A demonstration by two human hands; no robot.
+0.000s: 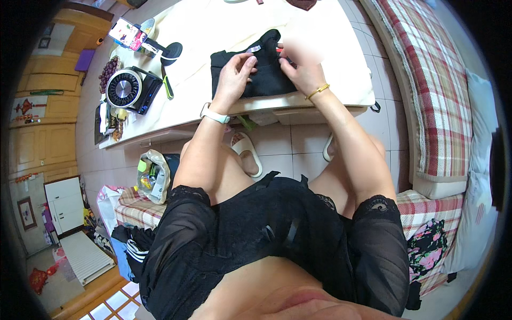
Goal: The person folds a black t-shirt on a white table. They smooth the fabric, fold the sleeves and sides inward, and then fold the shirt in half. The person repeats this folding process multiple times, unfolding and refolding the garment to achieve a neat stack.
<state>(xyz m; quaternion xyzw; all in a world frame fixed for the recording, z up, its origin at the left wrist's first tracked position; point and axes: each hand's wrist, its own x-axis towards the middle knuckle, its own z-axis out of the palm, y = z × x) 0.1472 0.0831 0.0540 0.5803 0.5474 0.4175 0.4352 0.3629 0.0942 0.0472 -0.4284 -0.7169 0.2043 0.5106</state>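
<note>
A black garment (pixel 268 76) lies folded along the near edge of the white-covered table, with a narrow part of it reaching away from me. On its left half, my left hand (pixel 236 78) has its thumb and fingers apart, the fingertips at the cloth. A small white label (pixel 253 49) shows just beyond them. My right hand (pixel 308 76) is at the garment's right side, thumb and fingertips by the dark cloth and a small red piece (pixel 279 50). A pale blurred patch covers part of that hand, so its grip is unclear.
On the table (pixel 192 92) stand a phone (pixel 128 34) on a holder, a round-faced black device (pixel 125 89), a green-edged knife (pixel 168 87) and grapes (pixel 109 74). A bag of items (pixel 153 176) sits at left. A plaid-covered sofa (pixel 442 100) runs along the right.
</note>
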